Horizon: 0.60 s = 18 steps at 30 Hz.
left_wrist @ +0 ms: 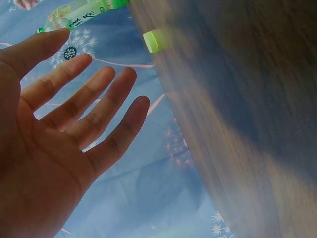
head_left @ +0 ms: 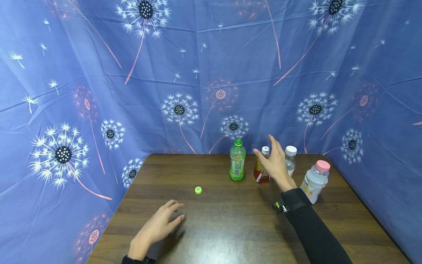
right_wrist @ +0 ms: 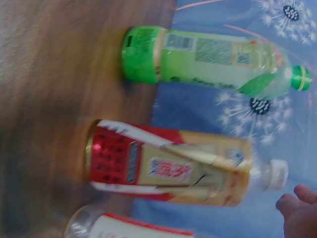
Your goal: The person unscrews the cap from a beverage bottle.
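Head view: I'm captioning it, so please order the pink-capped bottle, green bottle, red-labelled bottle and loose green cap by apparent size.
1. Pink-capped bottle
2. Green bottle and red-labelled bottle: too alike to rank; the right hand partly hides the latter
3. Loose green cap

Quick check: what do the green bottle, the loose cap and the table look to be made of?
Green bottle: likely plastic, glossy, see-through towards the top.
Loose cap: probably plastic, opaque and evenly lime-coloured.
Table: brown wood grain with a soft sheen; solid wood or laminate, can't tell.
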Each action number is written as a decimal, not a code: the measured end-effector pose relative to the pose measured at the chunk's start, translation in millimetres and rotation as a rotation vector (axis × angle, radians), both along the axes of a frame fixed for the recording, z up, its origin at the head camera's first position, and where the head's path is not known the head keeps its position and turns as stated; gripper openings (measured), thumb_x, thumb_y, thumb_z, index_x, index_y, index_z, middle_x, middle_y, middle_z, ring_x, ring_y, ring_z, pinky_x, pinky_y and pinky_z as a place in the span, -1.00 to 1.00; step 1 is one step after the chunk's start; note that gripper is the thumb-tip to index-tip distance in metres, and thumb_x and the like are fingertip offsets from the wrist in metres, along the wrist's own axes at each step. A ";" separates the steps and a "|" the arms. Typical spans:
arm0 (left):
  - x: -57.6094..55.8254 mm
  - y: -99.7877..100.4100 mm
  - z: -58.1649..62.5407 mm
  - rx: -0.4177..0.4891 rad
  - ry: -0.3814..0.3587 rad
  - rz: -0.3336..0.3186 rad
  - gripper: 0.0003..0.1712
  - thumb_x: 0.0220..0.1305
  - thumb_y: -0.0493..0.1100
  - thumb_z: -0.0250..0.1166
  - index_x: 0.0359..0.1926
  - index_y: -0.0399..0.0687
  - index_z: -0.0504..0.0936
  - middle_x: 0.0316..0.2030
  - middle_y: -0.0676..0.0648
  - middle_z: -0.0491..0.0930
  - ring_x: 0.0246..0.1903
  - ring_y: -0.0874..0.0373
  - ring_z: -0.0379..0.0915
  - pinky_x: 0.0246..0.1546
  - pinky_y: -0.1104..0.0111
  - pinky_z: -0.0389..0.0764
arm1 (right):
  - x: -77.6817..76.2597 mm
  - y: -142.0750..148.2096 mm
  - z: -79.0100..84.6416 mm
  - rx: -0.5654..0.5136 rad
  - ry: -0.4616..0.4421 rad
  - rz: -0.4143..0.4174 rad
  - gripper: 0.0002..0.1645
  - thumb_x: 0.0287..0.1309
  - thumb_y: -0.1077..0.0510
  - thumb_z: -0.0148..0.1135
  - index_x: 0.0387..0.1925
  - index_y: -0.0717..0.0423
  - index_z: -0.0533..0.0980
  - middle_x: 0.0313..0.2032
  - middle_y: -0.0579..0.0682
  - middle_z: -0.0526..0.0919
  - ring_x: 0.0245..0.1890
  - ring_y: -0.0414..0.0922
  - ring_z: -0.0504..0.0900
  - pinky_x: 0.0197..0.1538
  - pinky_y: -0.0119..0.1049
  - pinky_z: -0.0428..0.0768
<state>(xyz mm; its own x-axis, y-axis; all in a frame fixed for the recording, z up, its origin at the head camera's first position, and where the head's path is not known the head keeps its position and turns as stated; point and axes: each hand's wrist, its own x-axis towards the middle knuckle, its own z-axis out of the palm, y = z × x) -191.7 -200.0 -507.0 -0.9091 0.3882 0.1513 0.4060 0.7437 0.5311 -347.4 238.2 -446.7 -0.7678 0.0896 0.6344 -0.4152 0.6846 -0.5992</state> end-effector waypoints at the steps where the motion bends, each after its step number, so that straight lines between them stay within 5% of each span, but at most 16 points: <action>1: 0.1 0.0 0.0 -0.001 0.002 0.000 -0.59 0.53 0.00 0.26 0.27 -0.03 0.60 0.20 -0.03 0.57 0.11 -0.05 0.63 -0.01 0.13 0.72 | 0.8 -3.3 2.8 -0.001 0.018 0.013 0.07 0.26 -0.12 0.48 0.61 0.11 0.15 0.45 0.33 0.37 0.42 0.35 0.39 0.34 0.35 0.43; 6: 0.9 -0.9 0.5 -0.006 0.012 0.007 -0.61 0.52 -0.02 0.28 0.26 0.00 0.62 0.19 0.01 0.58 0.10 -0.02 0.63 -0.01 0.16 0.72 | 0.5 -24.1 10.8 -0.042 0.039 0.080 0.09 0.19 -0.14 0.55 0.57 0.12 0.22 0.44 0.27 0.42 0.40 0.30 0.46 0.33 0.26 0.51; 18: 10.5 -0.2 7.1 -0.062 0.040 0.003 -0.61 0.49 -0.08 0.31 0.24 -0.08 0.62 0.17 -0.02 0.59 0.06 -0.03 0.66 -0.06 0.18 0.74 | -13.4 -64.9 1.9 0.003 -0.386 0.094 0.38 0.17 -0.42 0.42 0.70 -0.01 -0.15 0.61 0.31 0.08 0.56 0.37 0.15 0.42 0.41 0.32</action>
<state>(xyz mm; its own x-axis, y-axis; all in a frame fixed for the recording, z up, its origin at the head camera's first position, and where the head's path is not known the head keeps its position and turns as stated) -181.3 -200.1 -499.9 -0.9038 0.3954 0.1634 0.4239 0.7758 0.4673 -360.8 173.3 -444.7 -0.9547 0.0058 0.2975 -0.2209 0.6562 -0.7215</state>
